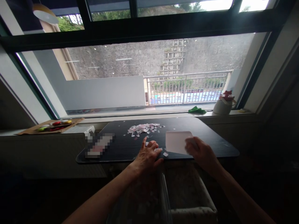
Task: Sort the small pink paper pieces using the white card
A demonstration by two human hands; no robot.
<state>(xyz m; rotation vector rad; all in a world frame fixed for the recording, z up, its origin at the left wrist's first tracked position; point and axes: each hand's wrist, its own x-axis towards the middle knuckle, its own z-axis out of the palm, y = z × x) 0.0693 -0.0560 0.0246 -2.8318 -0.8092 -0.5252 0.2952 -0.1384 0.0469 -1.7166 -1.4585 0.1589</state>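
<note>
My left hand rests on the near side of the dark table, index finger stretched forward and the other fingers bent. Under and beside its fingers lie a few small white paper pieces. Beyond it is a loose pile of small paper pieces. A white sheet lies to the right of that hand. My right hand is closed at the sheet's right edge, its fingertips blurred by motion. Whether it grips the sheet or some small piece is not clear.
A pixelated patch covers something on the table's left. Left of the table, cardboard with colourful items lies above a radiator. The windowsill holds a green cloth-like item and a light jug-like container. Clear plastic stands below the table edge.
</note>
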